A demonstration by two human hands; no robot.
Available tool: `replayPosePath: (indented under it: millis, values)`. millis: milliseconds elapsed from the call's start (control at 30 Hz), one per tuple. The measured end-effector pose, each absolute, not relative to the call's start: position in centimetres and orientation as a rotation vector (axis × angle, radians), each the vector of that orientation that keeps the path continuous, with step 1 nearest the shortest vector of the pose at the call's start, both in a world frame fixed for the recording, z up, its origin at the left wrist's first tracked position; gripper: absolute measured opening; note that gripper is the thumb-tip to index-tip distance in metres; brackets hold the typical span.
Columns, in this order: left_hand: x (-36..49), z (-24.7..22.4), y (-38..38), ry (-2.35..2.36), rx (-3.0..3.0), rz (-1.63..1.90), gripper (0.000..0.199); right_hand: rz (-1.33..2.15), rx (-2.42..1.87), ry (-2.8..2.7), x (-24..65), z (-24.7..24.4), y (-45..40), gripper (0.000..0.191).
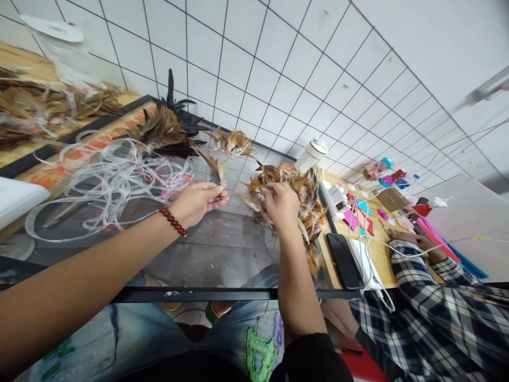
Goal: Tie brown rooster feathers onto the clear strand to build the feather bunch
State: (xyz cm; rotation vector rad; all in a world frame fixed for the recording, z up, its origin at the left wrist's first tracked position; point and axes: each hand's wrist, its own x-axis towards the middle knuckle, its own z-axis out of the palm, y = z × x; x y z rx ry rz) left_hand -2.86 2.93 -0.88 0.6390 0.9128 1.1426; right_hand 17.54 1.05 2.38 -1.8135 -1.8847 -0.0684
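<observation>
My left hand (202,201), with a red bead bracelet at the wrist, pinches a small bunch of brown feathers (217,171) by its base, tips pointing up. My right hand (280,201) is closed at the left side of a large pile of brown feathers (308,193); its fingertips are bent down and what they grip is too small to make out. Beyond both hands lies a small feather bundle (234,143) with pink ties. Brown and black feathers (165,127) stand in a bunch farther left, behind a tangle of clear tubing (115,180).
More feathers (51,109) and a white spool (53,29) are at the left. A white bottle (312,154) stands behind the pile. To the right are a black phone (344,260), white cables, coloured felt pieces and a person's plaid sleeve (413,265). The table's front edge (199,294) crosses above my legs.
</observation>
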Motion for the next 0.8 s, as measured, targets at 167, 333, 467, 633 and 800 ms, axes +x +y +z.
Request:
replayPosePath:
  millis: [167,333,467,633,800]
  values:
    - [-2.7,-0.6,2.8,0.928,0.607,1.155,0.017,-0.054,-2.09,-2.255,16.9,1.9,0.5,0.02]
    - [-2.8,-0.6,2.7,0.905,0.623,1.144,0.015,0.015,-1.96,-2.259,15.8,0.2,1.3,0.017]
    - [-2.9,-0.5,2.7,0.916,0.625,1.138,0.016,0.585,-1.655,-1.737,16.1,-0.1,2.2,0.012]
    - [-2.8,-0.6,2.5,0.937,0.645,1.101,0.014,1.223,-1.202,-1.138,15.3,0.1,2.4,0.019]
    - [-2.5,-0.9,2.2,0.892,0.651,1.018,0.005,1.218,-1.117,-1.086,12.9,-0.6,1.9,0.023]
